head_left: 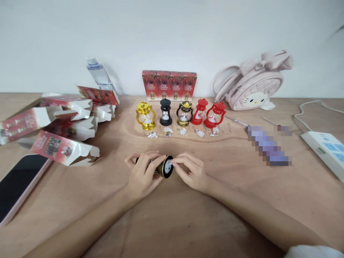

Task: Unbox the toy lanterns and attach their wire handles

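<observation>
My left hand (143,172) is wrapped round a small black lantern with gold trim (167,167), tipped on its side so that its round base faces right. A pale disc with dark spots shows in that base. The thumb and fingertips of my right hand (192,170) are pinched together at the base; whatever they hold is too small to make out. Behind my hands stand a gold lantern (146,116), a black lantern (166,114), a black-and-gold lantern (185,115) and two red lanterns (215,116), with small white pieces (152,134) and bent wires before them.
Several red boxes (169,86) stand against the wall. Opened boxes (64,147) pile up at left, near a phone (24,179) and a tilted bottle (99,73). At right are a pink bag (255,89), a screwdriver (272,122), a blurred-out item (268,145) and a power strip (324,150).
</observation>
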`<state>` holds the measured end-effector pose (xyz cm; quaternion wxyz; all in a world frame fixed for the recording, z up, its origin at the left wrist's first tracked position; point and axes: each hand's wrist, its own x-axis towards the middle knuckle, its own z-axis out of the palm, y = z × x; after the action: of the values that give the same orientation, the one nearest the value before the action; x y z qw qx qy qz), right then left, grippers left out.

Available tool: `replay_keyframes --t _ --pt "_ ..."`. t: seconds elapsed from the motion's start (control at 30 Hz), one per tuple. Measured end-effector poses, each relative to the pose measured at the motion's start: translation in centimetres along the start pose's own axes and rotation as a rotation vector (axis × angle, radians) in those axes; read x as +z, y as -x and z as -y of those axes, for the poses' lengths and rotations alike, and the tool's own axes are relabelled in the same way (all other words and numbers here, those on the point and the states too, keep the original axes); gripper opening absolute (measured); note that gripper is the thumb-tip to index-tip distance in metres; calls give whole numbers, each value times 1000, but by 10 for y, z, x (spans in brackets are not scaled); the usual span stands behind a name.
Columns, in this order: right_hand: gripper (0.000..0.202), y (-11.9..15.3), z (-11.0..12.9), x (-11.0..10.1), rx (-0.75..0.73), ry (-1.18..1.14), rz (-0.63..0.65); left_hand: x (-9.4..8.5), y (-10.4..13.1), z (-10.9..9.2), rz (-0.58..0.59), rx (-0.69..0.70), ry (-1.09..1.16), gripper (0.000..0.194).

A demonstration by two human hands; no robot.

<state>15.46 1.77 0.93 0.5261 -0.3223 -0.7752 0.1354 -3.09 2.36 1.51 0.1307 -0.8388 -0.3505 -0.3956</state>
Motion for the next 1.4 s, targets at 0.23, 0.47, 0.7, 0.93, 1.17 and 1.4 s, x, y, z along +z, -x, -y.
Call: replay_keyframes --t 0.23,0.47,0.7,0.93,1.17,1.4 --pt "9 1 -3 4 169 -146 0 -1 -1 -1 -5 29 -20 22" --pt "17 0 -6 3 353 -286 119 -1 0 -1 25 74 -57 22" --pt "13 5 4 8 379 -180 29 -1 0 -1 34 62 -85 26" --pt "17 6 -2 12 511 -340 85 0 1 -1 39 63 -90 23" --pt "17 5 -2 8 457 -297 137 -2 -1 -1 51 70 -129 18" --pt "16 3 -2 4 347 -188 181 -2 -2 -1 56 78 -141 18"
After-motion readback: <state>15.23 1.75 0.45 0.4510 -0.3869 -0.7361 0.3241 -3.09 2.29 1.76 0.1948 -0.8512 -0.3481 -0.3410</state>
